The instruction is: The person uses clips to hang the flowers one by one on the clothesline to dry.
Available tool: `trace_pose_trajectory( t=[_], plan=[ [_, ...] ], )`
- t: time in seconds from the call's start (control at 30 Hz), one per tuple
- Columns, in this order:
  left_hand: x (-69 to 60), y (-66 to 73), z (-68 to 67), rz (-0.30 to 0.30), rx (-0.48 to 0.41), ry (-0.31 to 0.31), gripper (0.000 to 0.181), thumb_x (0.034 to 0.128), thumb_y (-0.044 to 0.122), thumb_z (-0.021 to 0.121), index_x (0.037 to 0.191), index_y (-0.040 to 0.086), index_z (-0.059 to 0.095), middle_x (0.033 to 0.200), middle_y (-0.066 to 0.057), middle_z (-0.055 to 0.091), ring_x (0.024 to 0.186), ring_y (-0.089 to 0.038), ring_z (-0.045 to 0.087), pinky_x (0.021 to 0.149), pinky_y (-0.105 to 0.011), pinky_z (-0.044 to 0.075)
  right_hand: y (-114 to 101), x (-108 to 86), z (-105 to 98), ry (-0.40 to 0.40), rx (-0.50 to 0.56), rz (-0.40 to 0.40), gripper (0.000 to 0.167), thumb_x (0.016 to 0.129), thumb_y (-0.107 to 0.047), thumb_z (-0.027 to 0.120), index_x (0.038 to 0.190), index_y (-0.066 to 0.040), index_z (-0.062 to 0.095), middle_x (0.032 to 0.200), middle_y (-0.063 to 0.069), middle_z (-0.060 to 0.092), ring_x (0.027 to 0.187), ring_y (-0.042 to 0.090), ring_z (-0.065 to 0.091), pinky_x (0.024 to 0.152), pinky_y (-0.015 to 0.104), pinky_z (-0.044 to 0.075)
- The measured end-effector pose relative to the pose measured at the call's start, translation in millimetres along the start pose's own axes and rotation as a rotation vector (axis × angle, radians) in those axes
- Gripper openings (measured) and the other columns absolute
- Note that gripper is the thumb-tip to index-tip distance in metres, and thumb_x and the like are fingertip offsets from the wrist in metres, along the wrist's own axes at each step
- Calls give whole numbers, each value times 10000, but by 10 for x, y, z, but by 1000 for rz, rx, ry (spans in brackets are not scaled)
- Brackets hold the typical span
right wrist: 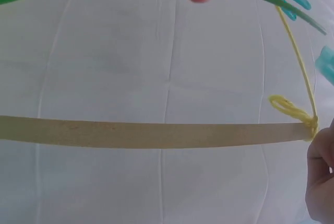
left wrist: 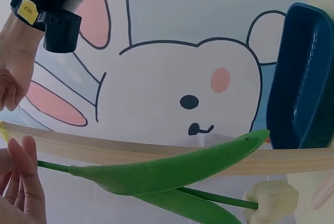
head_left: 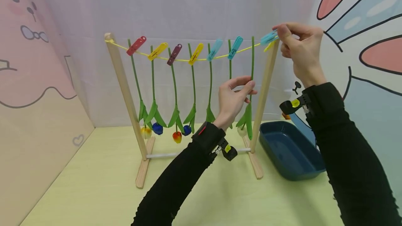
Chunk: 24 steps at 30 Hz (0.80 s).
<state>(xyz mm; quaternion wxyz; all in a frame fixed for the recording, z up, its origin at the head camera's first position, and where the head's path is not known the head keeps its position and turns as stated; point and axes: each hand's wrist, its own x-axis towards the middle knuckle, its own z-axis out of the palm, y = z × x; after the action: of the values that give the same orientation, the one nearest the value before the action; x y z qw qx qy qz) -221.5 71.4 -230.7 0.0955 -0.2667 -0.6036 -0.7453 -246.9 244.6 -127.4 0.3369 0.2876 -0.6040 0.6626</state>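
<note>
My left hand point(head_left: 231, 99) pinches the green stem of an artificial white tulip point(left wrist: 275, 201), which hangs head down near the right post. The stem's upper end rises past the yellow cord point(head_left: 185, 60). Up at the top of that post, my right hand point(head_left: 303, 48) holds a light blue clothespin point(head_left: 268, 37) between thumb and fingers, beside the cord's knot point(right wrist: 313, 125). The clothespin stands apart from the stem; whether its jaws are spread cannot be made out. To the left, several artificial tulips hang upside down from the cord by red, yellow, maroon and blue clothespins.
Two wooden posts point(head_left: 125, 90) on flat feet carry the cord, joined low down by a white bar point(head_left: 163, 155). A dark blue basin point(head_left: 290, 149) stands right of the rack on the pale yellow table point(head_left: 94, 184). White cloth hangs behind.
</note>
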Motion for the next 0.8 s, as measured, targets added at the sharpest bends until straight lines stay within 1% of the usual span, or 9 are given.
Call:
trace_pose_trajectory(
  t=[0.13,0.17,0.2,0.3,0.37,0.53,0.63,0.73,0.8],
  plan=[
    [129,-199,24,17,1,33,297,965,100,664,1247,9,655,1163,-184,688,902,-323,743,640,-284,596,-8,28,49,4,-29,34,116,916,-69,723,924,26,788,715,44,608,447,138,322,449,180,290],
    [215,-363,30,34,17,38,301,962,130,673,1242,20,660,1157,-166,690,896,-295,748,645,-268,594,-10,37,59,7,-34,43,121,911,-78,731,921,27,791,717,43,621,452,136,330,451,180,291],
    [259,-448,41,53,29,48,298,965,146,672,1241,33,663,1145,-142,693,868,-252,754,635,-267,594,-11,45,66,8,-46,48,128,907,-88,738,918,27,793,718,41,641,459,135,340,454,180,293],
    [362,-600,58,74,63,62,294,964,197,680,1231,76,679,1126,-88,703,813,-180,764,617,-298,606,-15,67,83,-2,-88,63,143,905,-113,747,910,22,797,714,27,666,496,132,373,462,184,283],
    [448,-760,79,120,108,81,296,973,238,671,1238,106,682,1124,-54,708,765,-121,758,553,-307,587,-21,81,89,-14,-107,75,145,907,-119,746,910,15,800,720,15,685,514,133,385,465,187,276],
    [433,-712,104,174,166,102,306,996,266,642,1272,137,668,1171,-31,705,681,-81,733,424,-392,495,-40,102,97,-33,-132,94,128,915,-114,735,905,-10,807,719,-1,698,478,134,343,462,196,258],
    [322,-452,101,145,165,108,287,992,199,649,1251,79,678,1173,-90,713,662,-176,739,441,-386,518,-54,115,111,-40,-158,105,126,913,-120,739,894,-17,809,697,-6,677,458,133,296,459,213,224],
    [248,-273,105,124,177,119,267,988,139,649,1233,41,691,1172,-140,724,664,-295,736,484,-304,551,-54,122,132,-42,-207,105,124,908,-126,747,886,-24,813,669,-21,648,476,131,278,465,227,203],
    [192,-150,111,109,184,124,257,985,82,640,1223,-3,688,1171,-191,718,676,-361,726,478,-304,546,-44,122,143,-40,-235,103,118,905,-120,751,882,-24,815,655,-34,650,484,125,279,466,226,201]
  ],
)
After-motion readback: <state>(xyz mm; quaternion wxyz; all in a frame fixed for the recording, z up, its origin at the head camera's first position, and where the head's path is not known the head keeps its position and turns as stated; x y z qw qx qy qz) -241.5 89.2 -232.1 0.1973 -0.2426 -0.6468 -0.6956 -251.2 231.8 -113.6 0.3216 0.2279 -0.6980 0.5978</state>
